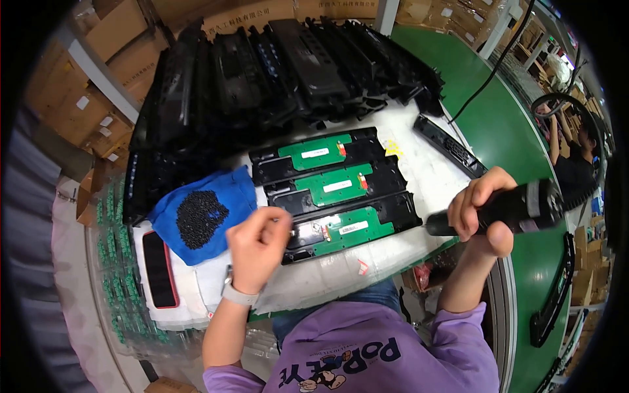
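Left hand (257,245) pinched nearly closed over left end of nearest black tray (386,213); fingertips together as if gripping something tiny, maybe 1 screw, too small to tell; watch on wrist. Right hand (481,209) wrapped tight around black electric screwdriver (508,209); tool lying roughly horizontal, bit end pointing left toward right end of nearest tray, just beside it, not touching. 3 black trays side by side on white bench (432,170), each carrying green circuit board (341,230); long axes running left-right, slightly rising to right. Nearest board between both hands; left hand closer, at its left end; screwdriver tip off to right, so board lies left of tool. Blue cloth (226,190) with pile of small black screws (200,218) just left of left hand. Phone in red case (159,268) further left. Stack of black plastic housings (295,65) behind trays. Green conveyor (504,124) on right; another person far right.
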Motion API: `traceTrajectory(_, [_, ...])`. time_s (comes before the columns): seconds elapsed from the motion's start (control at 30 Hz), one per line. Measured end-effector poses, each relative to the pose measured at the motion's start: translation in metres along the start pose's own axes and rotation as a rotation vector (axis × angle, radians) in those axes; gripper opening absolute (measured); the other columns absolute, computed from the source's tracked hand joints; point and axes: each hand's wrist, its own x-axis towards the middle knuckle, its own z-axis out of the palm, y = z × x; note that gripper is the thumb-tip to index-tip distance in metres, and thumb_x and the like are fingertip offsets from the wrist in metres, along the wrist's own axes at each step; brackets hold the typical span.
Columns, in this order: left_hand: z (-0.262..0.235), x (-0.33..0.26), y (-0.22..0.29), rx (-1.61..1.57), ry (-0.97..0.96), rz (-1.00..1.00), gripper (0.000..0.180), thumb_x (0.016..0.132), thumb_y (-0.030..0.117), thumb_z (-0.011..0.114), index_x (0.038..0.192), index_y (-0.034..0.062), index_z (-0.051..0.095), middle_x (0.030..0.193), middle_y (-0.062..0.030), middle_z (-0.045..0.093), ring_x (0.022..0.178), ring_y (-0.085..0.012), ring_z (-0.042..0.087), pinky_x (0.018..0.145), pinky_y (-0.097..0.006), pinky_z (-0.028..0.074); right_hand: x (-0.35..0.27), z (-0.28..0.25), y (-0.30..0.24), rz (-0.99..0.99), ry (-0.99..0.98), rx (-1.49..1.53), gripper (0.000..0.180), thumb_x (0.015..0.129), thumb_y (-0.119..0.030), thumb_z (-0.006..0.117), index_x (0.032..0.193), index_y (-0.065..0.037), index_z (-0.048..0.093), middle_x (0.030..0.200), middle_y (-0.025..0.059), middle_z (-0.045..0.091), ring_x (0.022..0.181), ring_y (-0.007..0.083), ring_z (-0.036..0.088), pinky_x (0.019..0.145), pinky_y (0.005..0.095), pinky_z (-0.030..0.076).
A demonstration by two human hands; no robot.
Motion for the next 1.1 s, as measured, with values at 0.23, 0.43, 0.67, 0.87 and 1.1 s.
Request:
traceTrajectory(0.23, [-0.060,0.013,-0.024,0.704,0.233,-0.036,0.014,0.082,0.015,0.059,0.076,0.0022,0.060,0.060,-0.0086,0.055,0.057,-0.0241,0.052,0.055,-0.035,0.040,0.004,-0.057,0.021,0.494,0.246,-1.488,0.036,0.062,-0.020,0.073,0.084,0.003,0.057,0.063,0.0128,0.059,0.053,0.0224,0.056,0.058,0.0330,0.046])
traceTrajectory(0.43, [-0.051,0.011,-0.020,0.984,0.196,0.076,0.016,0.080,0.018,0.060,0.085,0.0029,0.060,0.090,-0.0115,0.059,0.093,-0.0302,0.052,0.087,-0.043,0.037,-0.012,-0.066,0.046,0.363,0.289,-1.811,0.048,0.063,-0.020,0.073,0.104,-0.004,0.056,0.095,0.0143,0.058,0.087,0.0320,0.059,0.072,0.0379,0.048])
traceTrajectory(0.67, [-0.013,0.004,-0.002,0.576,-0.477,0.486,0.052,0.066,0.037,0.074,0.101,0.0023,0.059,0.107,-0.0157,0.056,0.111,-0.0349,0.049,0.088,-0.043,0.043,-0.020,-0.032,0.040,0.031,-0.526,-1.350,0.054,0.051,-0.016,0.077,0.101,-0.005,0.059,0.102,0.0128,0.056,0.098,0.0309,0.055,0.080,0.0405,0.048])
traceTrajectory(0.87, [-0.015,0.016,-0.001,0.561,-0.450,0.566,0.044,0.066,0.033,0.073,0.091,-0.0006,0.061,0.093,-0.0138,0.063,0.096,-0.0326,0.058,0.079,-0.040,0.049,-0.013,-0.044,0.054,-0.017,-0.453,-1.225,0.049,0.054,-0.015,0.071,0.101,-0.004,0.059,0.084,0.0112,0.064,0.073,0.0261,0.063,0.060,0.0331,0.051])
traceTrajectory(1.1, [-0.006,0.035,0.006,0.510,-0.012,0.436,0.017,0.076,0.004,0.061,0.092,-0.0021,0.057,0.091,-0.0169,0.060,0.084,-0.0340,0.058,0.075,-0.038,0.046,0.017,-0.053,0.083,-0.050,-0.030,-1.295,0.043,0.069,-0.019,0.071,0.106,-0.001,0.058,0.089,0.0136,0.063,0.084,0.0292,0.061,0.074,0.0337,0.049])
